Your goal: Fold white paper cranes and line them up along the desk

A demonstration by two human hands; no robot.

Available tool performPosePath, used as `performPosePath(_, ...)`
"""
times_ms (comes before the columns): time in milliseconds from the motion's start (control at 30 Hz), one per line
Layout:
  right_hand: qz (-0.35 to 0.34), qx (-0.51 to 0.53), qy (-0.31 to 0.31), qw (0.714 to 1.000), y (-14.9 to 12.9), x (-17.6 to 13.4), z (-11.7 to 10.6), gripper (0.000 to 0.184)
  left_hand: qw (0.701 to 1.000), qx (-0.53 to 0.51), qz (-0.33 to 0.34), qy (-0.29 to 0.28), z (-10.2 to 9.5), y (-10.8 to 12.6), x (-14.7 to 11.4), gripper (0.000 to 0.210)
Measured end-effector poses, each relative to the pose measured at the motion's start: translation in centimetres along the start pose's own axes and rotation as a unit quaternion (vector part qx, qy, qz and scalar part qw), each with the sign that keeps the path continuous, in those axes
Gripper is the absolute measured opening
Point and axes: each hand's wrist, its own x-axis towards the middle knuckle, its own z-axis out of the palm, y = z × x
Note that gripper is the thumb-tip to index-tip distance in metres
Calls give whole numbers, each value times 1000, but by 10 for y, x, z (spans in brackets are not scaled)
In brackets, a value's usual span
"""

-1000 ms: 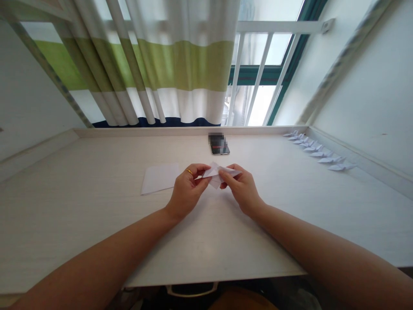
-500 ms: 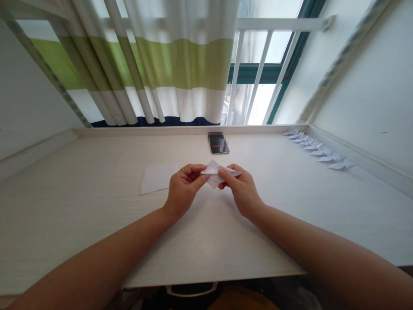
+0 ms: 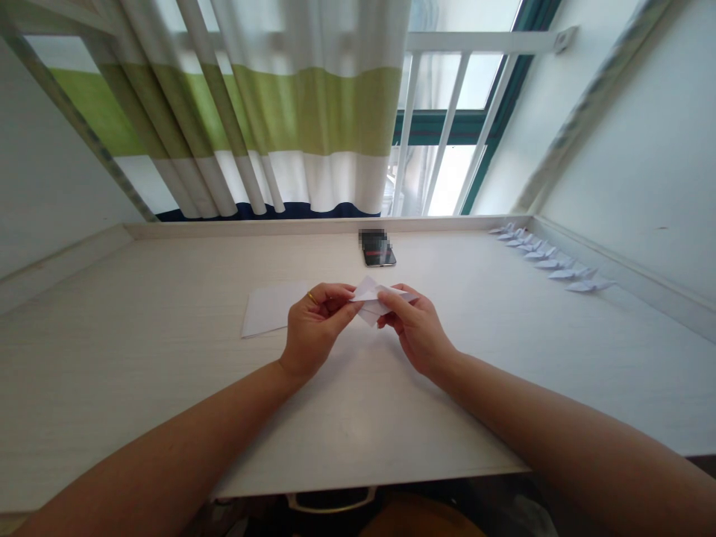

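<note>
Folded paper [image 3: 368,294] between left grip [image 3: 312,324] and right grip [image 3: 418,322], in both

The bare right hand [image 3: 421,328] partly hides the folded white paper [image 3: 367,287], the bare left hand [image 3: 310,328] a flat white sheet [image 3: 264,309]. Pixelation partly obscures the black rectangular phone [image 3: 381,258].

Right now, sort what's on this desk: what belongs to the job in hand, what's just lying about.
Job in hand:
folded white paper, held by left fingers and right fingers
likely the flat white paper
perhaps the row of folded paper figures

Just lying about:
dark phone, probably
</note>
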Motion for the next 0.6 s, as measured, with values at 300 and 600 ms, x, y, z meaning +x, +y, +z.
performPosePath(300, -19, -4, 6, 1000, 1, -1, 1, 20, 1000, -30, 7, 5, 0, -2, 1, 12)
performPosePath(600, -27, -7, 25, 999, -1, -3, 2, 18, 996, -76, -39, -6, 1, -3, 3, 19)
